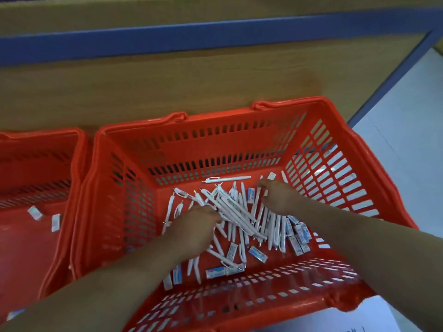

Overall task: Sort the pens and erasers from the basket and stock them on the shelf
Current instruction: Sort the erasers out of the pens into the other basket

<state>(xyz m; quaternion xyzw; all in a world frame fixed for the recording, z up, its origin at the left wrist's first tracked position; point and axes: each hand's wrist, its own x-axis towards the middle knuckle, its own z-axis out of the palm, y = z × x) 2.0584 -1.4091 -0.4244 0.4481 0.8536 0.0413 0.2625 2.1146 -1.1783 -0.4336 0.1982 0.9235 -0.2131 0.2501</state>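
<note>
Basket (191,149) red, erasers (257,254) loose inside; left hand (194,226) grip clutching pens (230,207); right hand (280,197) atop pile, grip unclear.

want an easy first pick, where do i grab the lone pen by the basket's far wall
Pinch the lone pen mid-barrel from above: it lies flat, crosswise, clear of the pile, with the basket wall close behind.
</note>
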